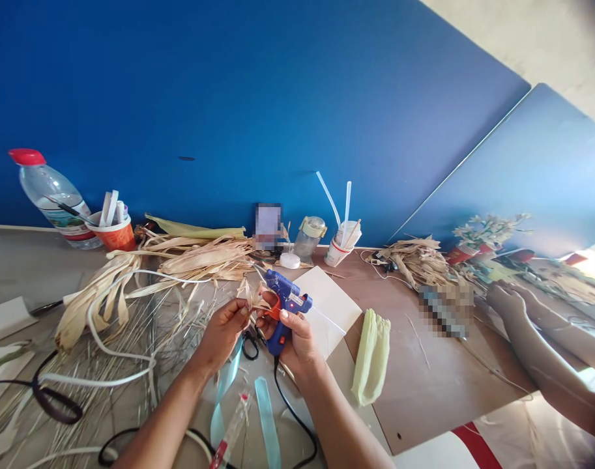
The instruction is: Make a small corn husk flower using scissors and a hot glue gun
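My right hand (296, 340) is closed around a blue hot glue gun (286, 306) with an orange trigger, its nozzle pointing up and left. My left hand (225, 330) pinches a small bundle of dried corn husk (252, 297) right beside the gun's nozzle. The gun's black cord (290, 410) trails down toward me. Both hands hover over the table's middle, above a pair of black-handled scissors (251, 344) and light blue ribbon strips (268, 420).
Dried husks (180, 260) and thin stalks cover the left table. A water bottle (53, 198), an orange cup (114, 234), a jar (311, 238) and a cup of glue sticks (343, 241) line the blue wall. A green husk (373, 355) and cream card (329, 306) lie right. Another person's arm (546, 352) reaches in at right.
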Demonstrator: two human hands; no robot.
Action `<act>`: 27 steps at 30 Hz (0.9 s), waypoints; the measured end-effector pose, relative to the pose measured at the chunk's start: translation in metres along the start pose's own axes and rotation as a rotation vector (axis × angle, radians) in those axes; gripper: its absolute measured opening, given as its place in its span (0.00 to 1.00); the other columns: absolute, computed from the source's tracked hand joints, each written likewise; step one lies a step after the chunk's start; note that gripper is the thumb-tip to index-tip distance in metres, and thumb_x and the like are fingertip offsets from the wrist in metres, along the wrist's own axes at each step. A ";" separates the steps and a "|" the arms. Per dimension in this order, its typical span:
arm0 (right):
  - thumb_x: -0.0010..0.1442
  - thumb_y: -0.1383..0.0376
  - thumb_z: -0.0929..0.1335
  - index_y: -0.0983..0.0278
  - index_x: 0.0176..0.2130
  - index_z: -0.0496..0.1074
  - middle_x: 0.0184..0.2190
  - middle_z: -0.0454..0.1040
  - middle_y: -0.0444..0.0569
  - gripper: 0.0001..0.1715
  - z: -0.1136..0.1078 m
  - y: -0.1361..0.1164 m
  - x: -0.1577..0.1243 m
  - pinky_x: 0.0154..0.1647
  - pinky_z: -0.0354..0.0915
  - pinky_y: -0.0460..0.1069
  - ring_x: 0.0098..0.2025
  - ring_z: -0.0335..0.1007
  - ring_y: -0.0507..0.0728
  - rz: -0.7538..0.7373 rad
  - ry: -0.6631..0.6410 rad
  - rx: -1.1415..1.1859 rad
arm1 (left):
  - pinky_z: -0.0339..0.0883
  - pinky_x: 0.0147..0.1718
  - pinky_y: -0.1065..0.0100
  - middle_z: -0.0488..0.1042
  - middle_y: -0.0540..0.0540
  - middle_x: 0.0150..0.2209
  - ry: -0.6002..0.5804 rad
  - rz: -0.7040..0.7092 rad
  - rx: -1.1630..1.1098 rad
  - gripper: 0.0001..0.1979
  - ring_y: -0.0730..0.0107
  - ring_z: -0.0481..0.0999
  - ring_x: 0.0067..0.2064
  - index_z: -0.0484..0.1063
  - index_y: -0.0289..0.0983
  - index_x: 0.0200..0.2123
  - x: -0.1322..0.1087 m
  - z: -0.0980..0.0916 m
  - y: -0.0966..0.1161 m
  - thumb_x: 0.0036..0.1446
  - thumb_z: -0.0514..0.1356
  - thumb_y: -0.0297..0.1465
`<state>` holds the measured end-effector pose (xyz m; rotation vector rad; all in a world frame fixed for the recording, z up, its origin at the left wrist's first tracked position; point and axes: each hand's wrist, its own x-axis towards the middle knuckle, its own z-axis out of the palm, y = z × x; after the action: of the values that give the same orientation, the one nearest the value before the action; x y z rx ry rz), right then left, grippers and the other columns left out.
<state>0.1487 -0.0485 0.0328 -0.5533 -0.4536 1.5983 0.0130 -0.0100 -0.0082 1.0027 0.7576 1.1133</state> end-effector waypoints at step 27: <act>0.40 0.63 0.79 0.64 0.38 0.79 0.40 0.82 0.50 0.22 0.004 -0.012 -0.004 0.54 0.67 0.54 0.44 0.77 0.61 0.005 0.029 -0.160 | 0.59 0.29 0.70 0.69 0.51 0.25 0.074 0.045 0.107 0.14 0.71 0.63 0.28 0.78 0.38 0.32 0.000 -0.003 0.002 0.49 0.66 0.42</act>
<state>0.1569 -0.0510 0.0434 -0.6987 -0.5616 1.5655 0.0097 -0.0095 -0.0073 1.0777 0.8654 1.1634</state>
